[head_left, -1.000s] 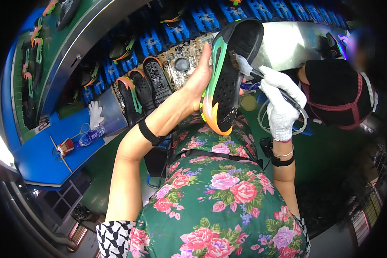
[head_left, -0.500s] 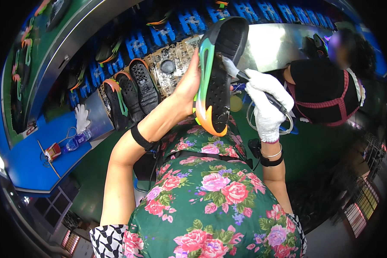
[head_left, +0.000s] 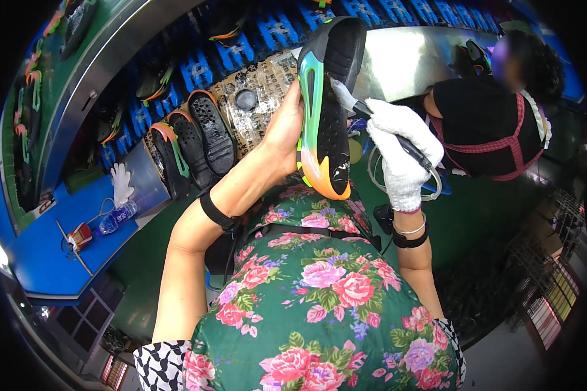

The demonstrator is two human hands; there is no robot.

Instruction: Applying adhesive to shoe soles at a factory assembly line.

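Observation:
Upright in front of me stands a black shoe sole point(head_left: 343, 58) with a green-to-orange sidewall. My bare left hand point(head_left: 284, 130) is closed round its left edge, the fingers partly hidden behind it. In my white-gloved right hand point(head_left: 404, 156) is a brush point(head_left: 355, 104) with a dark handle, gripped like a pen. Its pale bristles touch the sole's dark, perforated inner face, near the middle. A thin pale hose point(head_left: 374, 173) loops beside the right glove. Wet-looking shine shows on parts of the sole's inner face.
Several similar soles point(head_left: 210, 130) lie on a taped cardboard surface point(head_left: 267, 81) to the left, near a round dark disc point(head_left: 246, 99). Behind runs a row of blue racks point(head_left: 235, 55). A blue side table point(head_left: 39, 254) carries a bottle point(head_left: 114, 218) and a white glove point(head_left: 120, 184). Another person point(head_left: 486, 127) sits at right.
The sole has tipped a little more upright, its top shifting left and its lower end right. The brush has moved slightly up and left with it, still against the inner face.

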